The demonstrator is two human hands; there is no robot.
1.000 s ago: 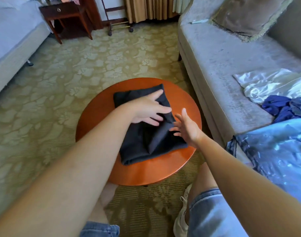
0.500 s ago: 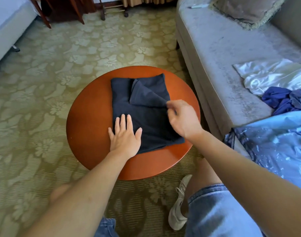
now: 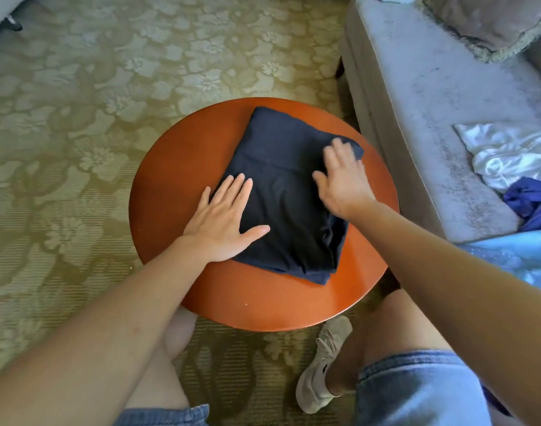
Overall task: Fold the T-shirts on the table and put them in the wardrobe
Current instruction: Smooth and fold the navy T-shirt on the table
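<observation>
Left hand (image 3: 223,222): fingers (image 3: 238,189) lay straight and close together with the thumb splayed, palm flat on the near-left edge of the folded dark navy T-shirt (image 3: 287,195). Right hand (image 3: 343,179): fingers slightly apart and motion-blurred, pressed flat on the shirt's far-right corner, gripping nothing. The shirt sat as a rough rectangle at the middle of the round orange-brown wooden table (image 3: 177,167), which stood on floral green carpet (image 3: 78,118) just beside a grey sofa (image 3: 416,103) carrying a crumpled white satin cloth (image 3: 508,152) and a blue garment (image 3: 533,201).
</observation>
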